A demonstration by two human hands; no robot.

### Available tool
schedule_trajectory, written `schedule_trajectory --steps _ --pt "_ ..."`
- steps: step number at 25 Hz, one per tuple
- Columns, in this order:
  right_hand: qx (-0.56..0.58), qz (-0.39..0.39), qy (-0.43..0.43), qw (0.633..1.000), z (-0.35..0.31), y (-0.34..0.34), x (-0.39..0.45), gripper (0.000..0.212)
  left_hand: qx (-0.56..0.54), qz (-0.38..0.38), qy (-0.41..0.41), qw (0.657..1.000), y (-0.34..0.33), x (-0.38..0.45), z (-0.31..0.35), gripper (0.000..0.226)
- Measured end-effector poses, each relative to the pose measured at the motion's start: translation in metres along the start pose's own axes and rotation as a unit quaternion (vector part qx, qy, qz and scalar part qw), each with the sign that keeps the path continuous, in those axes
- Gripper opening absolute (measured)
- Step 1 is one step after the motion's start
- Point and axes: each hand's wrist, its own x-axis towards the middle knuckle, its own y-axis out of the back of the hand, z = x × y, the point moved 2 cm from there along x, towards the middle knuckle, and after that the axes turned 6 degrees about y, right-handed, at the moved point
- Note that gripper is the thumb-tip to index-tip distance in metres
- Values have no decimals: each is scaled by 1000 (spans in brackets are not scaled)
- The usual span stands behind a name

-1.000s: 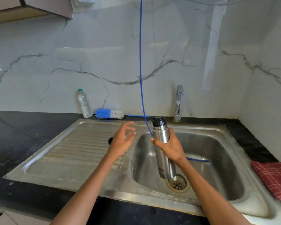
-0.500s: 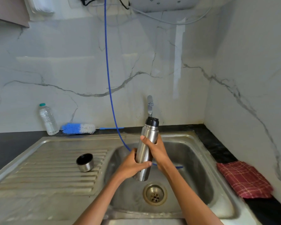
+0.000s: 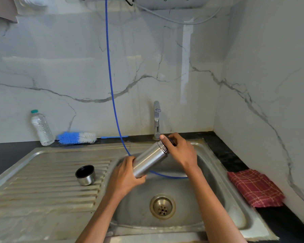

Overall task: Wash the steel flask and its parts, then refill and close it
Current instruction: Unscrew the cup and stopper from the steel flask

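Flask: steel flask held tilted above the sink basin, base low toward the left, neck high toward the tap.
Left hand: left hand wraps its fingers round the lower end of the flask body.
Right hand: right hand curls over the neck end, fingers and thumb gripping the black stopper, which is mostly hidden.
Cup lid: steel cup lid stands mouth-up on the ribbed drainboard, near the basin's left edge and apart from the flask.
Drain: round strainer at the basin floor, below the flask.
Tap: chrome tap at the back rim of the sink, just behind the right hand.
Blue tube: thin blue tube hangs from above, passes behind the flask and runs into the basin.
Back edge of counter: clear plastic bottle upright against the wall; blue-and-white bottle brush lying beside it.
Right counter edge: red checked cloth folded beside the sink.
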Motion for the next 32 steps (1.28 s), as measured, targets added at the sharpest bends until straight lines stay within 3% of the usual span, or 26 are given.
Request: schedule_trajectory --steps 3,8,13,16,21,23,25,28,32 --pt "-73 6 3 997 -3 4 7 63 -36 -42 16 998 -3 -6 12 82" --pt "-66 31 55 996 -27 8 23 48 -130 -36 16 991 5 -10 15 83" --pt "-64 14 124 990 -39 11 37 55 -185 -46 10 982 14 -8 15 79" --pt "-56 -6 157 986 -41 9 41 56 -199 -87 24 976 17 -9 16 74" --pt "-19 -53 189 980 -36 12 40 38 -243 -162 33 956 11 -8 9 85" --pt "-71 -103 166 978 -33 14 42 33 -221 -138 35 965 9 -9 11 82" --pt "-195 -154 103 963 -36 15 46 46 -114 -37 26 992 10 -7 14 80" --pt "-240 -131 30 961 -47 13 50 60 29 104 -20 994 2 -8 16 82" --pt "-139 -42 97 985 -51 13 47 45 -36 58 26 997 12 -14 24 86"
